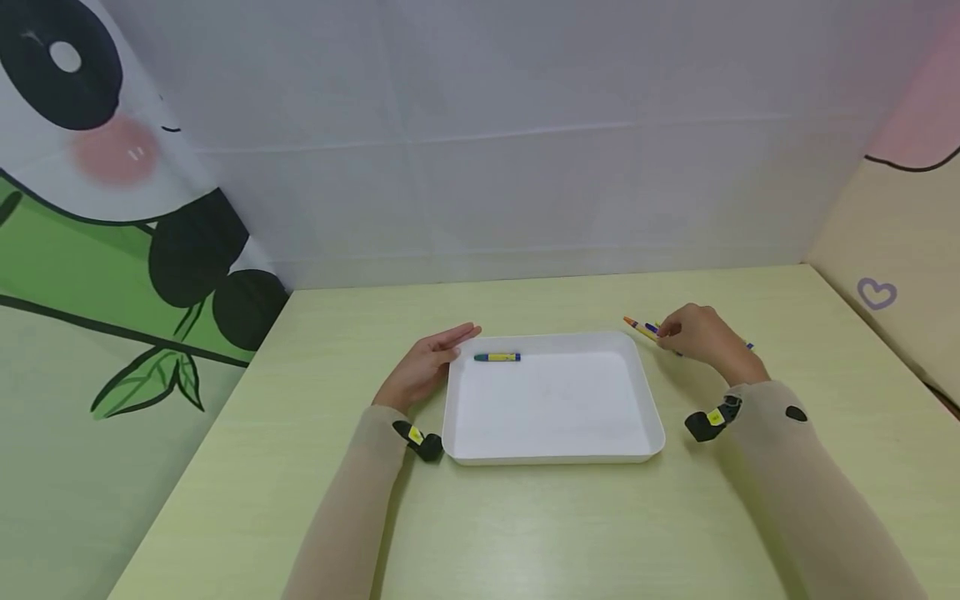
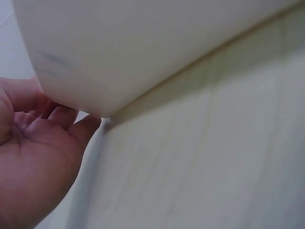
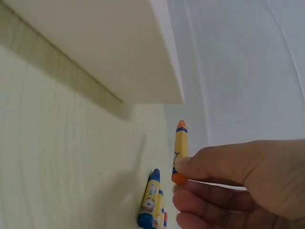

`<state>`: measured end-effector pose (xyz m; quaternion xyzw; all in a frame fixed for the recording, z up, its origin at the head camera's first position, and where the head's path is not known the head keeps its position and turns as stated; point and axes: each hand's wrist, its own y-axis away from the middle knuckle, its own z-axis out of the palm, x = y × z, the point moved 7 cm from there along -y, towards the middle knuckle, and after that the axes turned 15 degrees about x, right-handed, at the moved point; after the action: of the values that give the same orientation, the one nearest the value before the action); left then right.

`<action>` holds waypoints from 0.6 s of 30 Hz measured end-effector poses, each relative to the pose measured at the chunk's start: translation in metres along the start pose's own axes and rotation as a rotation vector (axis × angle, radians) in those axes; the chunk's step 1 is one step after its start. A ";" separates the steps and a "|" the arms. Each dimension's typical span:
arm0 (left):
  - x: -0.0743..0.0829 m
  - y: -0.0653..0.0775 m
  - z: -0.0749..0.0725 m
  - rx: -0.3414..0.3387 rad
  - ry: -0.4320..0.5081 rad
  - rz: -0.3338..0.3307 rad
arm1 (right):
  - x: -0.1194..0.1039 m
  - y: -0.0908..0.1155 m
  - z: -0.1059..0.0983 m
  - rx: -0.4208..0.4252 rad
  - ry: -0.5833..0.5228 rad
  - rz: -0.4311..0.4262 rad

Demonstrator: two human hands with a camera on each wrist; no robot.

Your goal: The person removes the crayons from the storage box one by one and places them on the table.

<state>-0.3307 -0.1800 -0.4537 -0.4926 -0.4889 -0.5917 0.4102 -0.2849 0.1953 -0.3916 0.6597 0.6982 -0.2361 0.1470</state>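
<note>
A shallow white tray (image 1: 555,457) lies on the table, with a green crayon (image 1: 497,357) in a yellow wrapper near its back left corner. My left hand (image 1: 425,367) holds the tray at that corner; in the left wrist view the thumb and fingers meet its edge (image 2: 76,102). To the tray's right, my right hand (image 1: 701,337) pinches an orange crayon (image 3: 180,143) in a yellow wrapper between thumb and fingers, its tip pointing away from the palm. Beneath this hand, a blue crayon (image 3: 150,198) lies on the table among several others, partly hidden behind it.
The pale wood-grain table (image 1: 540,533) meets a white cloth backdrop (image 1: 525,208) at its back edge. A panel with a cartoon print (image 1: 120,275) stands on the left, and a beige panel (image 1: 900,250) with a purple heart on the right.
</note>
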 end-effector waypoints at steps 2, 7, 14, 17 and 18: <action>0.000 0.000 0.000 0.000 -0.003 0.001 | 0.007 0.002 0.001 -0.005 0.008 0.007; 0.002 0.000 0.002 0.013 0.001 0.002 | 0.021 0.002 0.006 -0.033 0.009 0.023; 0.002 -0.004 0.003 0.016 0.004 0.005 | 0.034 -0.002 0.009 -0.055 0.015 0.048; 0.002 -0.006 0.004 0.018 0.004 0.004 | 0.038 -0.004 0.010 -0.066 0.014 0.066; 0.002 -0.006 0.004 0.020 0.003 0.003 | 0.039 -0.005 0.009 -0.069 0.014 0.070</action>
<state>-0.3365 -0.1749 -0.4529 -0.4883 -0.4933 -0.5869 0.4169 -0.2939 0.2233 -0.4189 0.6799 0.6834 -0.2021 0.1728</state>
